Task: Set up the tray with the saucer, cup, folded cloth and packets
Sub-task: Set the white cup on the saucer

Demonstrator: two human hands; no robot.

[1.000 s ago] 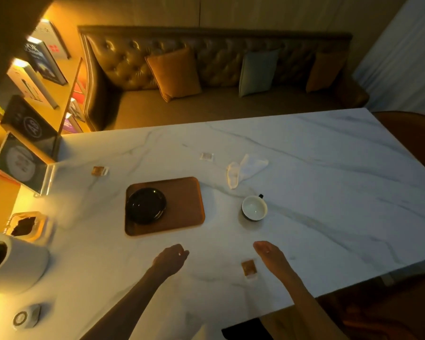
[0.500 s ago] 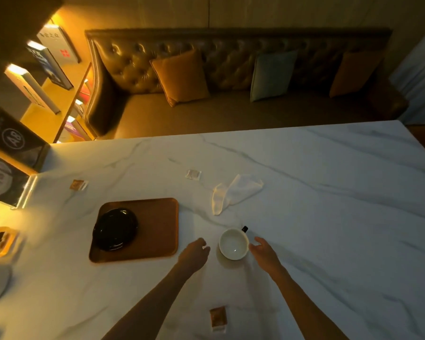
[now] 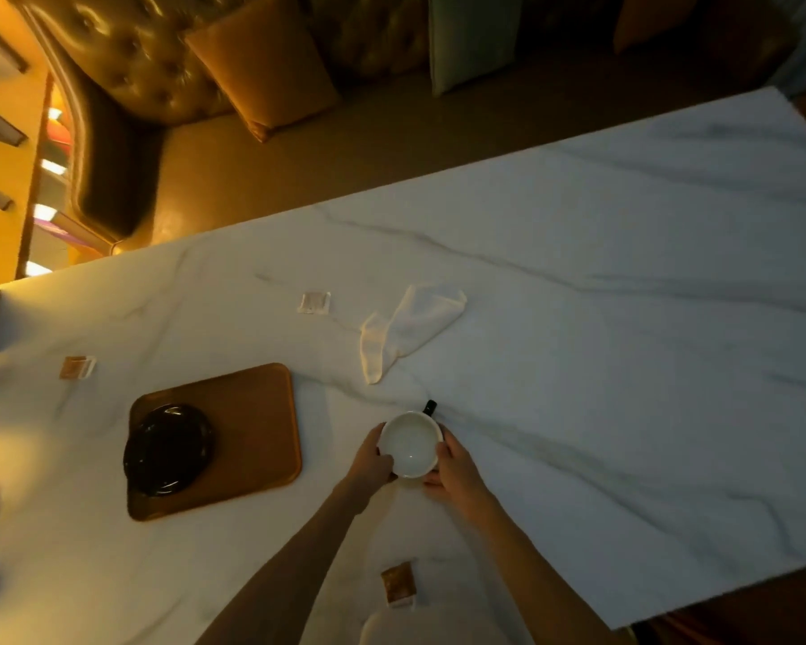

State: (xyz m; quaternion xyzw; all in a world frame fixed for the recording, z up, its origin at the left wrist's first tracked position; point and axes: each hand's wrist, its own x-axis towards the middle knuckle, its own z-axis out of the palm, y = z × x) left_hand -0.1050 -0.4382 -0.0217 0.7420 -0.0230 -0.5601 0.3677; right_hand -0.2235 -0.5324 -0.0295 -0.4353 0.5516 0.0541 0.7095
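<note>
1. Ceramic by the look of it: the cup (image 3: 410, 443) is white inside, stiff and breakable, and probably a bit slick. It's empty, so it should be light. It sits on the tabletop (image 3: 624, 365) just right of the tray (image 3: 252, 412).
2. My left hand (image 3: 372, 463) and right hand (image 3: 454, 472) are wrapped around its sides, one on each, clamped on it. Its small dark handle points away from me, so the walls are my hold.
3. The saucer (image 3: 168, 449) is already on the tray; I'd set the cup down gently there.
4. The cloth (image 3: 408, 330) looks soft and floppy and isn't folded yet. The packets (image 3: 397, 581) lie scattered, flat and light; I'd pinch them by an edge.
</note>
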